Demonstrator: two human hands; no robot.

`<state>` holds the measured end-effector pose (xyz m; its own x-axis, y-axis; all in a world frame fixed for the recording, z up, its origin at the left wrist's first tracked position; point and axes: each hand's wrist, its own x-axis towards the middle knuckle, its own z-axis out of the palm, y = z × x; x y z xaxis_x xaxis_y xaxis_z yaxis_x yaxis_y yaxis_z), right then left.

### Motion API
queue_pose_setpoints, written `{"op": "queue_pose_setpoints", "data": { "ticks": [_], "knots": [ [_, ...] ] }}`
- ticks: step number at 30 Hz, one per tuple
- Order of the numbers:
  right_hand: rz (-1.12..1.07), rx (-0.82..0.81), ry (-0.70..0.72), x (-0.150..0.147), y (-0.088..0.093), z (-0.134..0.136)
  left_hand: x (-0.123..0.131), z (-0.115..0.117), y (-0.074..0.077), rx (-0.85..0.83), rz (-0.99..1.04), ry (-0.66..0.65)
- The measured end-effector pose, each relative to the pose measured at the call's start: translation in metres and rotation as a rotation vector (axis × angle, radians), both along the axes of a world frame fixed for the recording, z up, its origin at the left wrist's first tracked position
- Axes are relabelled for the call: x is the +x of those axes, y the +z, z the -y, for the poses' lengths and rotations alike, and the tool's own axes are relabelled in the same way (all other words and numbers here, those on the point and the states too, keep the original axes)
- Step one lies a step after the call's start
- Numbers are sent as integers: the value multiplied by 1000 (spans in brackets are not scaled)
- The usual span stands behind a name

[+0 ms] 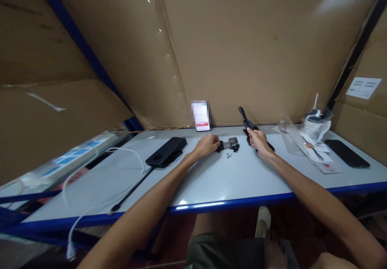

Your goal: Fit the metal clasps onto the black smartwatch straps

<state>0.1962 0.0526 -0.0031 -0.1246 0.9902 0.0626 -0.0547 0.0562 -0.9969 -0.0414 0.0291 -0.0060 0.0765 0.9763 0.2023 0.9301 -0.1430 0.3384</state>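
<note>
My left hand (208, 145) is closed, fingertips pinching a small black part (220, 146) at the left end of a group of small metal and black pieces. Beside it lie flat metal plates (232, 140), and just in front of them are small silvery screws (229, 155). My right hand (258, 139) is closed around a black-handled tool (245, 117), whose handle points up and away from me. Under that hand, more black handle-like pieces (270, 145) rest on the table; the fingers partly hide how they join.
A lit phone (202, 117) leans on the cardboard at the back. A black power bank (166, 152) with white cables (142, 162) and a power strip (78, 156) are left. Right are plastic packaging (316, 150), a wrapped cup (316, 121) and a dark phone (347, 153).
</note>
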Motion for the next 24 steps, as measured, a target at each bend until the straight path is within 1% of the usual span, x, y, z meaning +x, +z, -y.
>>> {"op": "queue_pose_setpoints", "data": {
  "ticks": [3, 4, 5, 6, 8, 10, 13, 18, 21, 24],
  "knots": [
    [-22, -2, -30, -4, -2, 1, 6, -5, -10, 224, 19, -67],
    [-10, 10, -30, -5, -3, 1, 8, -8, -13, 279, 22, -89],
    [6, 28, -30, -6, -3, 2, 11, -11, -16, 295, 24, -107],
    [24, 48, -27, -7, -3, 3, 14, -15, -19, 281, 24, -113],
    [52, 83, -8, -8, -4, 4, 20, -21, -21, 198, -5, -110],
    [66, 106, 18, -9, -4, 6, 24, -26, -21, 121, -43, -106],
    [82, 123, 37, -12, -4, 9, 29, -30, -17, 61, -78, -92],
    [99, 136, 22, -11, -5, 7, 41, -38, -6, 24, -100, -67],
    [97, 140, 14, -9, -7, 5, 49, -46, -2, -14, -12, -37],
    [79, 130, 7, -6, -9, 3, 52, -50, -2, 24, 203, -26]
  ]
}}
